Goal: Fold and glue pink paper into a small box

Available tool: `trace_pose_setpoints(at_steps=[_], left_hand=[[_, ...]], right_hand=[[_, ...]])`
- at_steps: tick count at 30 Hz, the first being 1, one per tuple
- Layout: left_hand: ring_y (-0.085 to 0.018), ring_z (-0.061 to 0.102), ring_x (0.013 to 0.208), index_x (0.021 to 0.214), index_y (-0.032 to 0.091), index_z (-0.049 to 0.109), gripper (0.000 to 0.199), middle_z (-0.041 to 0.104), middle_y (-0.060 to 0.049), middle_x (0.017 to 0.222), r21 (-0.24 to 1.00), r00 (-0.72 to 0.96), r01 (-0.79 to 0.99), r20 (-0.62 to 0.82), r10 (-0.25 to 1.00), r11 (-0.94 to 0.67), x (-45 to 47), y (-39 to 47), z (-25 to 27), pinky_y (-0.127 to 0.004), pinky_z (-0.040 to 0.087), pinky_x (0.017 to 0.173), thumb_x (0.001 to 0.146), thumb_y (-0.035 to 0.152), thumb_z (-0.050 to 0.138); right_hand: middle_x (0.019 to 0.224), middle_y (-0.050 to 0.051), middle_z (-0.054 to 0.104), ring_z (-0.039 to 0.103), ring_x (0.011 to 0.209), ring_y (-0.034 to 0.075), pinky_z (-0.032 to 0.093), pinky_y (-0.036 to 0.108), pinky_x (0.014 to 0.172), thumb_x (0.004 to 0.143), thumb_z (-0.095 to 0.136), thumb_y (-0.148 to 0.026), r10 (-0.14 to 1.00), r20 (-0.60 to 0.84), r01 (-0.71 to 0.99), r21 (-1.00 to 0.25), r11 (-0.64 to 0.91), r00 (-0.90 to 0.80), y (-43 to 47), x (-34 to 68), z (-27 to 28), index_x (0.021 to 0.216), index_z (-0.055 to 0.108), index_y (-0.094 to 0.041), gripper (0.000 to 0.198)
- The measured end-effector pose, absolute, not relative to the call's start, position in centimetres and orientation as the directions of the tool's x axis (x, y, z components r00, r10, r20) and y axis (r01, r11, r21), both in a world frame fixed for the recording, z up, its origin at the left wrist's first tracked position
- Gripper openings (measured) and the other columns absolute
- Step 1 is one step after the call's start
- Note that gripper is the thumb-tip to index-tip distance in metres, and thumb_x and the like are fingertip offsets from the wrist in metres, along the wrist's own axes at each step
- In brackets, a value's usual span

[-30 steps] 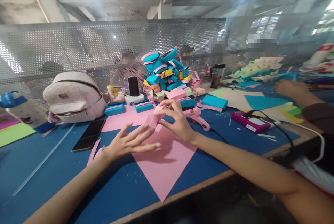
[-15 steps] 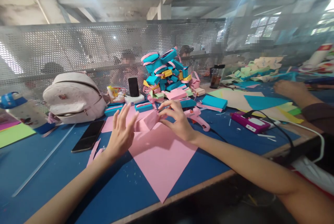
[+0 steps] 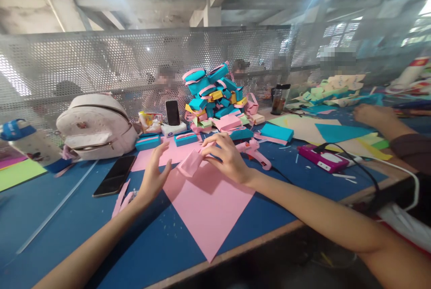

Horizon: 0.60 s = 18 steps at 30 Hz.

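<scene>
Between the fingertips of my right hand (image 3: 225, 156) is a small folded pink paper box (image 3: 190, 163), tilted above the table. My left hand (image 3: 155, 174) is just left of the box, thumb and fingers apart, with nothing in it. Under both hands lies a large pink paper sheet (image 3: 212, 217), one corner pointing at me. A pink hot glue gun (image 3: 256, 155) rests right of my right hand. Behind my hands stands a heap of blue, pink and yellow paper boxes (image 3: 215, 95), with two blue boxes (image 3: 186, 139) in front of it.
Left are a black phone (image 3: 114, 176), a white backpack (image 3: 97, 127) and a bottle (image 3: 33, 147). A purple device (image 3: 323, 158) with cables lies right, near paper sheets (image 3: 346, 134) and another person's hand (image 3: 377, 118). A perforated metal screen (image 3: 121, 60) stands behind.
My left hand has moved slightly left, away from the paper box, its fingers closer together. The box has turned and tilted in my right hand.
</scene>
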<state>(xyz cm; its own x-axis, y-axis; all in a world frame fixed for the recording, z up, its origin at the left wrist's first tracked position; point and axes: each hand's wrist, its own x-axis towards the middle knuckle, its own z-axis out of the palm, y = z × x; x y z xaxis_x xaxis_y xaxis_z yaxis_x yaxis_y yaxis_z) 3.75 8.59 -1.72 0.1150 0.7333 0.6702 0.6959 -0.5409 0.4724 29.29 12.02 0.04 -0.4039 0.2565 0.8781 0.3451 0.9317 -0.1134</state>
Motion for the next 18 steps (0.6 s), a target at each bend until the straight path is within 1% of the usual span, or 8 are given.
trace_pose_setpoints(at_steps=[2, 5, 6, 8, 10, 13, 15, 18], left_hand=[[-0.026, 0.052, 0.124, 0.124, 0.024, 0.055, 0.035, 0.056, -0.009, 0.129, 0.577, 0.051, 0.634, 0.633, 0.772, -0.515, 3.7, 8.7, -1.7, -0.050, 0.042, 0.106, 0.089, 0.031, 0.055], [-0.025, 0.056, 0.117, 0.104, 0.022, 0.064, 0.024, 0.061, -0.008, 0.117, 0.632, 0.034, 0.588, 0.603, 0.797, -0.504, 3.9, 8.6, -1.4, -0.047, 0.046, 0.103, 0.089, 0.040, 0.057], [-0.024, 0.058, 0.115, 0.102, 0.022, 0.064, 0.025, 0.062, -0.008, 0.115, 0.652, 0.037, 0.569, 0.589, 0.807, -0.501, 4.1, 8.4, -1.3, -0.046, 0.047, 0.101, 0.090, 0.042, 0.056], [-0.024, 0.060, 0.114, 0.108, 0.022, 0.062, 0.030, 0.063, -0.009, 0.117, 0.694, 0.053, 0.529, 0.548, 0.835, -0.489, 4.5, 8.0, -1.0, -0.043, 0.051, 0.097, 0.092, 0.045, 0.052], [-0.026, 0.058, 0.122, 0.123, 0.024, 0.055, 0.040, 0.061, -0.011, 0.128, 0.758, 0.102, 0.455, 0.477, 0.873, -0.467, 4.9, 7.6, -0.8, -0.043, 0.050, 0.099, 0.093, 0.050, 0.050], [-0.031, 0.043, 0.137, 0.144, 0.029, 0.035, 0.068, 0.046, -0.014, 0.148, 0.850, 0.236, 0.323, 0.354, 0.905, -0.417, 5.4, 7.2, -0.9, -0.050, 0.041, 0.109, 0.087, 0.061, 0.055], [-0.034, 0.038, 0.141, 0.151, 0.032, 0.022, 0.087, 0.039, -0.015, 0.153, 0.875, 0.310, 0.280, 0.306, 0.900, -0.394, 5.6, 7.1, -1.2, -0.055, 0.038, 0.110, 0.081, 0.063, 0.062], [-0.036, 0.039, 0.140, 0.154, 0.036, 0.009, 0.100, 0.038, -0.015, 0.154, 0.900, 0.388, 0.247, 0.249, 0.887, -0.360, 5.6, 7.1, -1.6, -0.056, 0.042, 0.106, 0.078, 0.055, 0.071]], right_hand=[[0.104, 0.005, 0.064, 0.053, 0.103, 0.023, 0.043, 0.041, 0.091, 0.094, 0.060, -0.025, 0.256, 0.874, 0.352, -0.106, 0.930, -0.413, 12.0, 29.2, 0.1, 0.090, 0.065, -0.025, 0.007], [0.103, 0.004, 0.065, 0.053, 0.103, 0.023, 0.043, 0.041, 0.090, 0.095, 0.058, -0.025, 0.255, 0.866, 0.379, -0.084, 0.922, -0.430, 11.8, 29.2, 0.2, 0.088, 0.066, -0.026, 0.011], [0.104, 0.004, 0.065, 0.053, 0.103, 0.023, 0.043, 0.040, 0.090, 0.096, 0.057, -0.025, 0.248, 0.862, 0.396, -0.061, 0.916, -0.442, 11.7, 29.1, 0.2, 0.088, 0.066, -0.026, 0.012], [0.106, 0.004, 0.066, 0.053, 0.106, 0.022, 0.041, 0.040, 0.091, 0.096, 0.056, -0.025, 0.219, 0.853, 0.434, 0.011, 0.901, -0.474, 11.7, 29.1, 0.1, 0.090, 0.066, -0.026, 0.011], [0.110, 0.003, 0.066, 0.052, 0.110, 0.022, 0.040, 0.040, 0.094, 0.097, 0.055, -0.022, 0.183, 0.842, 0.463, 0.086, 0.882, -0.507, 11.7, 29.1, -0.2, 0.095, 0.066, -0.028, 0.012], [0.118, 0.001, 0.064, 0.049, 0.114, 0.023, 0.038, 0.041, 0.098, 0.097, 0.053, -0.019, 0.134, 0.812, 0.441, 0.164, 0.882, -0.569, 11.6, 29.2, -0.5, 0.104, 0.065, -0.032, 0.020], [0.121, 0.000, 0.063, 0.048, 0.117, 0.022, 0.037, 0.041, 0.101, 0.096, 0.054, -0.019, 0.098, 0.779, 0.386, 0.194, 0.902, -0.619, 11.4, 29.2, -0.5, 0.106, 0.065, -0.035, 0.022], [0.122, -0.001, 0.062, 0.048, 0.120, 0.021, 0.035, 0.041, 0.105, 0.096, 0.056, -0.020, 0.044, 0.754, 0.308, 0.214, 0.927, -0.655, 11.1, 29.1, -0.4, 0.105, 0.065, -0.036, 0.021]])
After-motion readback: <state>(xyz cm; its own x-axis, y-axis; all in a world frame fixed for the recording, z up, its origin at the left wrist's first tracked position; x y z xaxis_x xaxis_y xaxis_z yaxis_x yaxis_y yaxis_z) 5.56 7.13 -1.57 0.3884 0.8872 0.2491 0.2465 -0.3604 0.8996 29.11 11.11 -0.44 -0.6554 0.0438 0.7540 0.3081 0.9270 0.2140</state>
